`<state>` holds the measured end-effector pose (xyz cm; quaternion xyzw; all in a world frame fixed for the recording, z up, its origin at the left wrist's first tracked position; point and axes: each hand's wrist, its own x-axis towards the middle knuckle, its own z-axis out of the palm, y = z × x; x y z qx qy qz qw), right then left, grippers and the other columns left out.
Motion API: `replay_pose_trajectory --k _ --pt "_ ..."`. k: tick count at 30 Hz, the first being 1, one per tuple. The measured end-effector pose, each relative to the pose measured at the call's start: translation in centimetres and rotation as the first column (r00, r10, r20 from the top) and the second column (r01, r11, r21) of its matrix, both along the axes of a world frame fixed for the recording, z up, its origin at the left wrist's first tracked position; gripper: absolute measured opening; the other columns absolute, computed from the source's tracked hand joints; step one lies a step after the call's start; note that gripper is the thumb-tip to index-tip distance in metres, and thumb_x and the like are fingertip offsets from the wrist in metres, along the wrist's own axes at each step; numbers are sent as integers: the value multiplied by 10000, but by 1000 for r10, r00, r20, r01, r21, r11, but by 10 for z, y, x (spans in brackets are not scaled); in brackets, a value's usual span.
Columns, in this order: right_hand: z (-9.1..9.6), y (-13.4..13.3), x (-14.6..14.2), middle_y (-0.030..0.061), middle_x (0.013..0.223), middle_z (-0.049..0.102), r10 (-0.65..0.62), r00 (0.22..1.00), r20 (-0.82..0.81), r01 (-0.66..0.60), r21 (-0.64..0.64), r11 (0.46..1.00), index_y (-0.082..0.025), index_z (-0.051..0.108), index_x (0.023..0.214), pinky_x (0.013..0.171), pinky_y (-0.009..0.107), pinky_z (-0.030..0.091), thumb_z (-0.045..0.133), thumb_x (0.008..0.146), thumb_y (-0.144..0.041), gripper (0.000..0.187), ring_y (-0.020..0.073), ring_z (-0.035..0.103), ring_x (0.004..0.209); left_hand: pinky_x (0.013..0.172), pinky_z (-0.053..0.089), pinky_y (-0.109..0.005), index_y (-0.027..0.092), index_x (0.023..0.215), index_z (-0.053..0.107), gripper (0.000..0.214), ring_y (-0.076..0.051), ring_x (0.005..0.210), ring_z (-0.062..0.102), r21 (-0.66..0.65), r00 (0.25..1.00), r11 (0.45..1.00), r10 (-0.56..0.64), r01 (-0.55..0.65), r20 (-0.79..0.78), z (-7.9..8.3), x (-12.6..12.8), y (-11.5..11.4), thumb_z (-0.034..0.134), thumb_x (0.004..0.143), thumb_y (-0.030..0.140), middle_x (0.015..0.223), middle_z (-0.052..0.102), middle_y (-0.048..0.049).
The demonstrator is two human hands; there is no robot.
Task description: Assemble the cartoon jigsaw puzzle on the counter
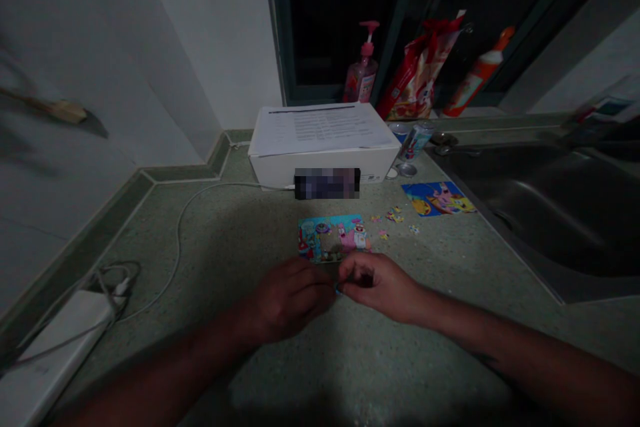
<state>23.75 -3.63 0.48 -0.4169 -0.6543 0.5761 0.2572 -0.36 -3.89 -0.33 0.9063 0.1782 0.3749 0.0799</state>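
Observation:
A small colourful jigsaw puzzle (331, 237) lies partly assembled on the speckled green counter (225, 240). Just in front of it my left hand (290, 297) and my right hand (383, 283) meet, both with fingers curled. Between their fingertips is a tiny bluish puzzle piece (339, 291), pinched mainly by the right hand. A few loose pieces (394, 217) lie scattered right of the puzzle. A cartoon reference picture (439, 198) lies further right, near the sink.
A white box (323, 147) topped with a printed sheet stands behind the puzzle. A steel sink (550, 207) fills the right. A pink pump bottle (361, 73), red bag (420, 73) and orange bottle (475, 77) sit on the sill. A power strip with cables (65, 327) lies left.

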Motion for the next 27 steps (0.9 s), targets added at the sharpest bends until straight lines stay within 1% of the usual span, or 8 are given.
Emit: replay_pose_trajectory --k 3,11,14,17,22,27 --pt "-2 0 0 -68 657 523 -4 1000 -4 4 -13 1000 -213 597 857 536 251 335 690 847 -189 96 110 465 571 773 584 -318 163 1093 648 122 -167 864 707 1 1000 1000 18 -18 11 -1 0 1 677 982 121 1006 774 -55" --pt "0 0 1 -72 642 502 -48 999 -15 48 28 998 -211 623 873 535 255 326 703 852 -251 91 110 448 569 760 582 -306 181 1102 649 120 -162 827 709 -5 995 996 86 -86 56 -4 0 4 693 991 166 952 776 -45" --pt "0 2 1 -66 658 512 -83 997 -9 83 66 994 -210 641 879 543 255 334 708 854 -242 79 111 449 580 774 584 -310 186 1104 644 126 -165 842 715 -3 989 991 133 -133 65 -5 -1 6 698 991 173 958 781 -41" --pt "-1 2 2 -60 671 531 -92 996 -10 93 80 993 -211 653 891 549 255 342 707 865 -227 62 113 459 588 770 577 -311 201 1081 646 127 -165 843 716 -20 983 984 178 -177 47 -5 -2 6 714 975 180 953 780 -27" --pt "-4 2 2 -65 668 527 -85 996 -18 86 80 993 -210 660 896 548 253 345 714 868 -204 61 111 462 586 755 568 -319 212 1085 665 110 -167 835 714 -19 985 985 174 -173 6 -4 -1 6 694 980 193 962 777 -26" --pt "-1 1 1 -72 658 517 -67 998 9 67 53 996 -209 649 894 551 251 350 711 872 -173 75 110 467 587 729 559 -320 208 1053 661 62 -164 796 696 -12 989 989 145 -144 13 -1 0 6 672 993 194 922 763 -24"
